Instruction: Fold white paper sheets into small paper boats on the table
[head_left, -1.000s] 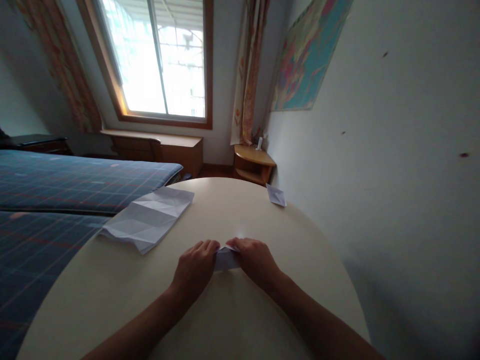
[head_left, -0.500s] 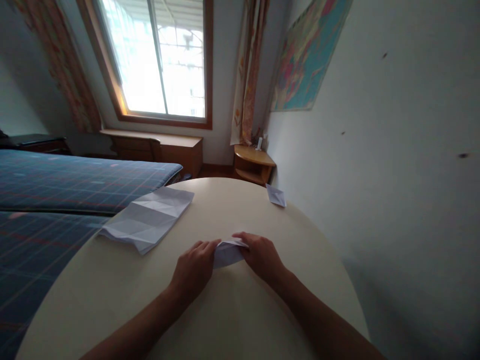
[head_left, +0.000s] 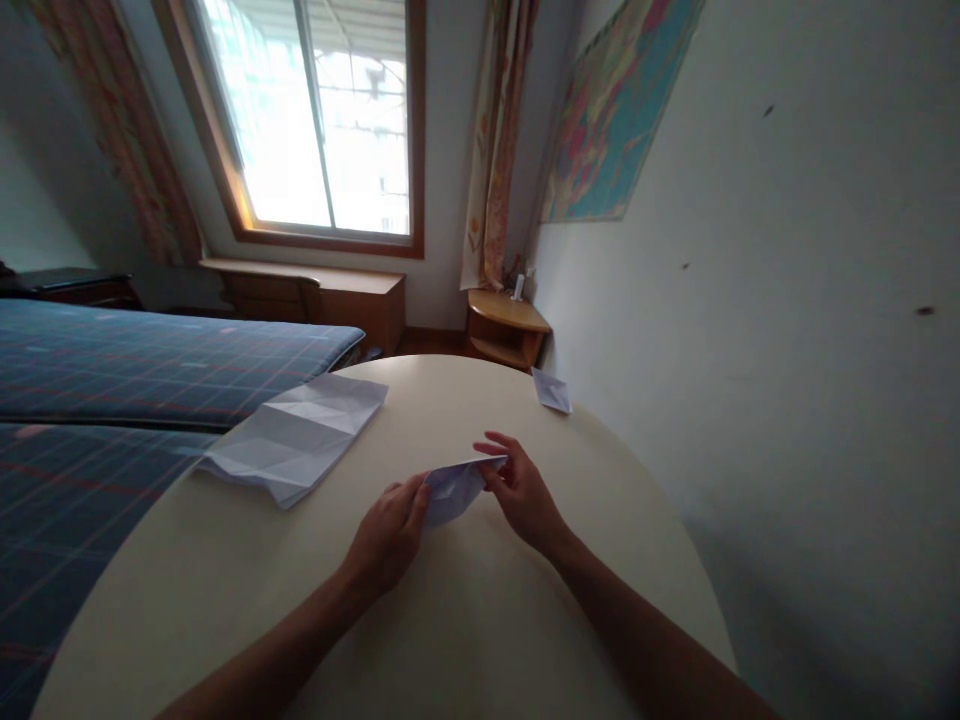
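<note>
A folded sheet of white paper (head_left: pixel 451 492) is held between my two hands, just over the round table (head_left: pixel 450 630). My left hand (head_left: pixel 388 530) is closed on its left end, thumb on the near face. At the upper right corner my right hand (head_left: pixel 519 490) pinches the paper between thumb and fingers, with other fingers raised behind it. The paper tilts up toward the right, and its near face shows creases. What the fingers do behind the paper is hidden.
A larger creased sheet of paper (head_left: pixel 307 430) lies at the table's left edge. Near the far right edge rests a small folded paper piece (head_left: pixel 552 391). A bed with a plaid cover (head_left: pixel 150 370) adjoins the left side; a wall (head_left: pixel 787 400) rises at the right.
My right hand has lifted the right end of the folded paper and moved slightly up and right. More of the paper's near face shows now. The left hand has shifted a little left.
</note>
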